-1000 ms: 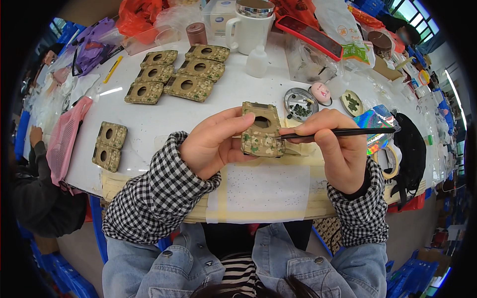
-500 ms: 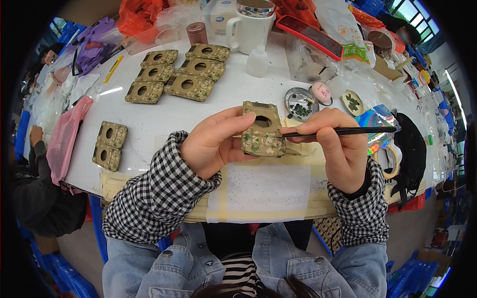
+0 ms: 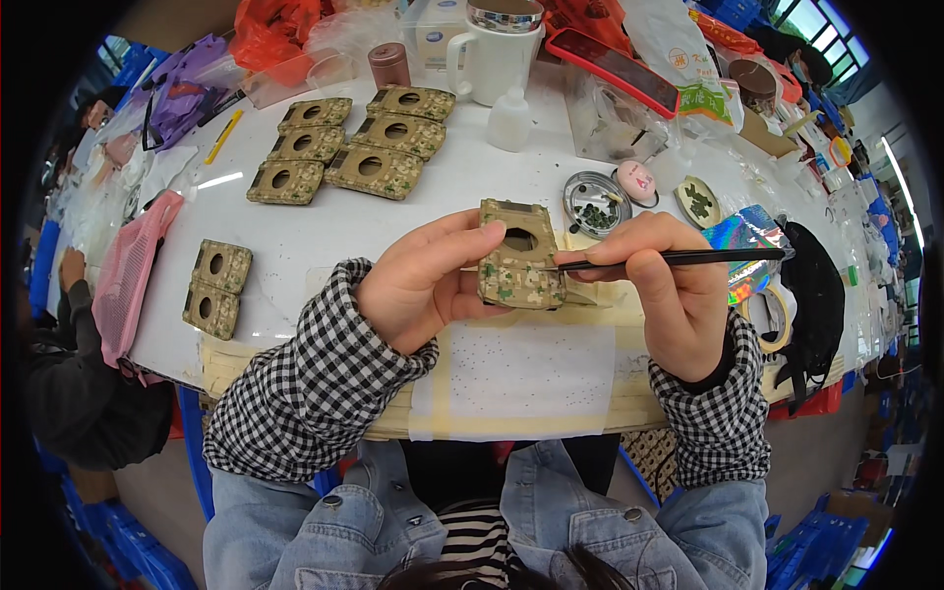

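Note:
My left hand (image 3: 428, 270) is closed on a camouflage-painted model tank hull (image 3: 521, 280), thumb along its upper left edge. A round hole opens in the hull's top. My right hand (image 3: 678, 290) pinches slim black tweezers (image 3: 728, 257), held nearly level. Their tip meets the hull's right side; anything tiny in the tip is too small to make out. Under the hands lies a white sheet (image 3: 526, 379) with scattered dark specks, taped to the table. Just beyond, a round clear dish (image 3: 568, 187) holds small dark green pieces, and a pale oval dish (image 3: 686, 185) holds more.
Several similar hulls (image 3: 374, 169) stand in rows at the far left, and two (image 3: 216, 285) nearer. A white mug (image 3: 492, 64), small squeeze bottle (image 3: 509, 123) and red-cased phone (image 3: 615, 74) are at the back. Right lie a tape roll (image 3: 779, 320) and black cloth (image 3: 816, 295). Another person's sleeve (image 3: 88, 393) shows left.

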A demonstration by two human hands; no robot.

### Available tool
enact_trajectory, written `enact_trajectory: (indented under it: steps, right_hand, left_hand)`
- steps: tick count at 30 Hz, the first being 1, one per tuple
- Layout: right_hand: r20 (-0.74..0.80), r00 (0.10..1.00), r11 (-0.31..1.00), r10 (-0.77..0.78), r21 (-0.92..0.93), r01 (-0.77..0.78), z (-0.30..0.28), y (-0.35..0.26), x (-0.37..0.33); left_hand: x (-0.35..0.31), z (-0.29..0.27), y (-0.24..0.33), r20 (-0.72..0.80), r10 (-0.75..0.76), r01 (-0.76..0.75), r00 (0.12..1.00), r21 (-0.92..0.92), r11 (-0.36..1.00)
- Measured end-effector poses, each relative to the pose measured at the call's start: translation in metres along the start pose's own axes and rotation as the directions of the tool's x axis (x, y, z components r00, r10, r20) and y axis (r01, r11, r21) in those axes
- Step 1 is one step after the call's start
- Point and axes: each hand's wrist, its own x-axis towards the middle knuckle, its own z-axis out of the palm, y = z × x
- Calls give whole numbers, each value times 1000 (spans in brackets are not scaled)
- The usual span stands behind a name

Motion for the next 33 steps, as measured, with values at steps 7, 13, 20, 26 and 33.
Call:
enact_trajectory:
  steps: [7, 13, 20, 26, 33]
  right_hand:
    - [3, 1000, 1000, -1, 25, 1, 0, 0, 0]
    - [-92, 993, 997, -73, 22, 76, -5, -6, -2]
    - [-132, 958, 823, -254, -550, 142, -16, -13, -10]
    - [31, 961, 534, -274, -827, 179, -18, -8, -16]
    - [28, 908, 459, -418, -856, 238, -10, 15, -11]
  left_hand:
    - [0, 0, 0, -3, 1, -1, 1000, 0, 1000]
    - [0, -3, -2, 1, 4, -4, 1000, -18, 1000]
    - [0, -1, 1, -36, 25, -25, 999, 0, 1000]
    - [2, -1, 0, -78, 46, -46, 996, -2, 999]
    - [1, -6, 0, -127, 106, -106, 986, 4, 994]
